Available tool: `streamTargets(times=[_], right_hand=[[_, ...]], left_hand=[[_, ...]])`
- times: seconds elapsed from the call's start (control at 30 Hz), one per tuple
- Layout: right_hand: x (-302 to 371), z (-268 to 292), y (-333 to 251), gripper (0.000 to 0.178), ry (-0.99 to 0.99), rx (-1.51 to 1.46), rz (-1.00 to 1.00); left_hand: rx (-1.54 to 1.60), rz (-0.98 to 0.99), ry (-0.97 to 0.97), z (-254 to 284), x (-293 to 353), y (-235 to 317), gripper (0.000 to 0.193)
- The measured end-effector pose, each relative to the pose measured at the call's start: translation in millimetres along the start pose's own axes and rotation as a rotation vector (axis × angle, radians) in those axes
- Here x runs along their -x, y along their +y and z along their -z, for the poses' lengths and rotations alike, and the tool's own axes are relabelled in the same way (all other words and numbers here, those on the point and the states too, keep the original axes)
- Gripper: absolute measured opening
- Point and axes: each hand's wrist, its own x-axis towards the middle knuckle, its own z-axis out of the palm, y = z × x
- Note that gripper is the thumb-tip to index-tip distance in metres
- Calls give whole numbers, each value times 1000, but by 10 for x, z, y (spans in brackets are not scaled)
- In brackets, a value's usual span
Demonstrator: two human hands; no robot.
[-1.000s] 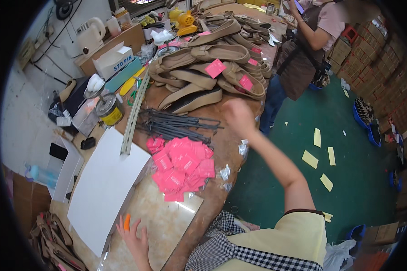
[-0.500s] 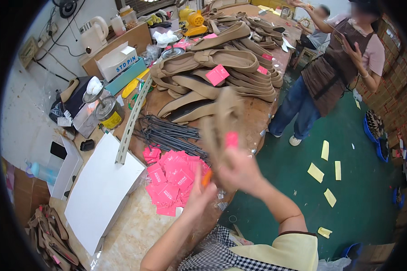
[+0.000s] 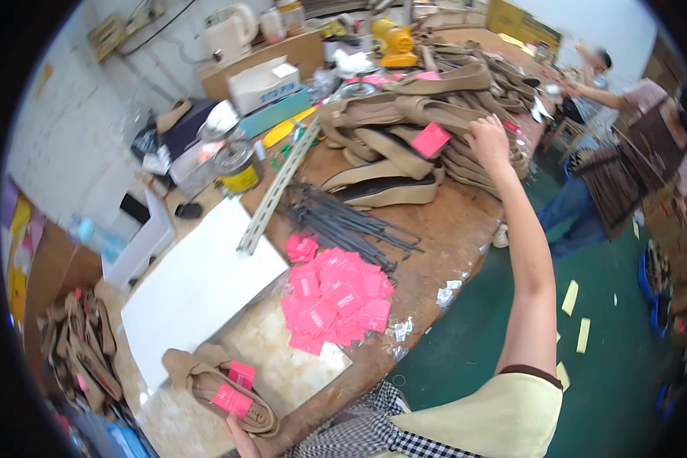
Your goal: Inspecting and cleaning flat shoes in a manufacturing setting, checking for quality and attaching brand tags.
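Shoe pair (image 3: 204,378) with pink tags (image 3: 232,400) on the desk (image 3: 443,244), near the white board (image 3: 198,294); left hand (image 3: 243,438) at the pair's edge, fingers mostly hidden, cannot tell whether pinching. Right hand (image 3: 491,142) at the shoe pile (image 3: 393,114), fingers curled, cannot tell whether touching.

Workbench (image 3: 454,229) viewed from above by a head-worn fisheye camera, aimed down and forward, wearer's sleeve (image 3: 481,412) framed close at five o'clock, wall (image 3: 76,114) included farther off at ten.

Bold blue lettering on white box (image 3: 253,85); small pale print on pink tags (image 3: 340,294).
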Motion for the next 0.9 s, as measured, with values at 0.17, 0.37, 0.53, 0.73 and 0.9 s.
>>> streamTargets(times=[0.17, 0.37, 0.53, 0.73, 0.9], right_hand=[[517, 1342, -1959, 15, -61, -1233, -235], [1992, 1839, -3676, 33, -214, -1049, 685], [2649, 1685, -4393, 30, -452, -812, 866], [2481, 1792, -4494, 27, -622, -914, 807], [2205, 2124, -4323, 36, -595, -996, 761]], left_hand=[[-282, -192, 163, 269, -31, -226, 51], [301, -101, 63, 305, -72, 185, 58], [-602, -326, 3, 756, 90, 110, 59], [-706, -913, 162, 261, -724, 1304, 25], [-1263, -929, 72, -584, -2117, 1439, 47]])
